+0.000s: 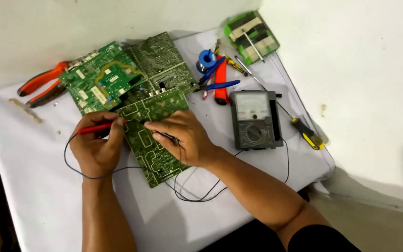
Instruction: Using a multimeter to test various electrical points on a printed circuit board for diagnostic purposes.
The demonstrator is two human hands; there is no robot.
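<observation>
Board [151, 140] flat on bench [38, 186], mid-front — left hand [96, 149] pinches red probe [100, 127] onto its top edge, right hand [183, 137] holds black probe [166, 136] on the traces. Meter [254, 120] just right, pliers [40, 86] far left.

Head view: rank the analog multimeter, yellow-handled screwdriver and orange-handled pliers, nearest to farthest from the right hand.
From the right hand:
1. Analog multimeter, just to its right on the white cloth.
2. Yellow-handled screwdriver, farther right, beyond the meter near the cloth's edge.
3. Orange-handled pliers, far left, past the circuit boards.
</observation>
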